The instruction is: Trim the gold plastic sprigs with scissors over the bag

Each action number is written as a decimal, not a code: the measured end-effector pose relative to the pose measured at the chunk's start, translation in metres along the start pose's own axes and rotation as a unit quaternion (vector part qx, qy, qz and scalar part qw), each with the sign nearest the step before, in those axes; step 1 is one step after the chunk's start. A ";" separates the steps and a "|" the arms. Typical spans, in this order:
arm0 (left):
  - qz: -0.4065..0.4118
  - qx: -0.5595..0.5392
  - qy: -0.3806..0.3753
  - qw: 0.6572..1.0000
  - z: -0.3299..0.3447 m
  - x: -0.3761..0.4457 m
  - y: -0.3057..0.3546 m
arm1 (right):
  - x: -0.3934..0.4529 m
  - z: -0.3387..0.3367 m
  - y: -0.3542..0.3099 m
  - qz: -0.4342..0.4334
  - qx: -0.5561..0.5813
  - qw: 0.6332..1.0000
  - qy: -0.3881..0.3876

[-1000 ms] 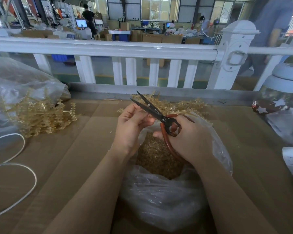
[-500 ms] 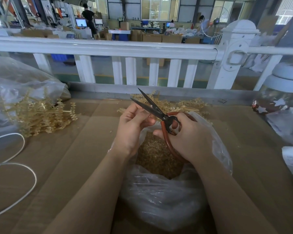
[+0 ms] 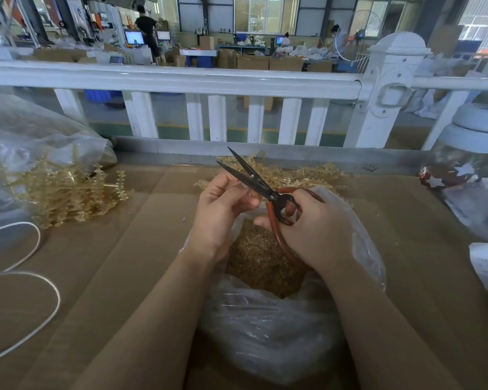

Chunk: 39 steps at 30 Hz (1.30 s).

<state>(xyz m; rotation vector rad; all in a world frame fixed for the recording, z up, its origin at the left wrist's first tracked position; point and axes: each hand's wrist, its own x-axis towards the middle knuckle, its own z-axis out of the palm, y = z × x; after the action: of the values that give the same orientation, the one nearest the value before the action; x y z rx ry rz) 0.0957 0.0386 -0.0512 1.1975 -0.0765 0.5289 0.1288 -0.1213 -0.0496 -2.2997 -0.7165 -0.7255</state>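
One pair of black-bladed scissors with red looped handles (image 3: 261,184) sits in the right hand (image 3: 316,232), whose fingers curl round the handles, the two blades parted and pointing up-left; the left hand (image 3: 223,209) pinches something small at the blades, too small to tell. Both hands hover over one clear plastic bag (image 3: 268,330) holding gold trimmings; two heaps of gold plastic sprigs (image 3: 65,192) lie on the brown cardboard table (image 3: 130,249), one at the left, one behind the hands.

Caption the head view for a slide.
Right hand holds open scissors over the bag; left hand pinches something small.
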 end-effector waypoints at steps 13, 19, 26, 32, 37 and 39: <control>0.015 0.018 0.000 1.000 0.001 -0.003 0.006 | 0.001 0.004 0.004 0.010 0.017 1.000 -0.023; 0.026 0.046 0.025 0.998 0.005 -0.005 0.006 | 0.000 0.003 0.001 0.005 0.010 1.000 -0.003; 0.028 0.055 0.016 0.998 0.005 -0.006 0.006 | 0.001 0.007 0.001 0.001 0.005 1.000 0.009; 0.027 0.065 0.030 0.997 0.005 -0.006 0.007 | 0.002 0.009 0.004 -0.009 0.017 1.000 0.001; -0.002 0.001 0.074 0.997 0.004 -0.002 0.009 | 0.002 0.010 0.003 -0.002 0.043 0.999 -0.010; -0.010 -0.023 0.097 0.995 0.002 -0.001 0.009 | 0.003 0.010 0.003 0.010 0.060 0.998 -0.016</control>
<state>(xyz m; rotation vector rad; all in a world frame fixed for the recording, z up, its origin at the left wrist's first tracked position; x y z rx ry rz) 0.0918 0.0385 -0.0427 1.0964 0.0885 0.6195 0.1359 -0.1152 -0.0556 -2.2106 -0.7313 -0.6224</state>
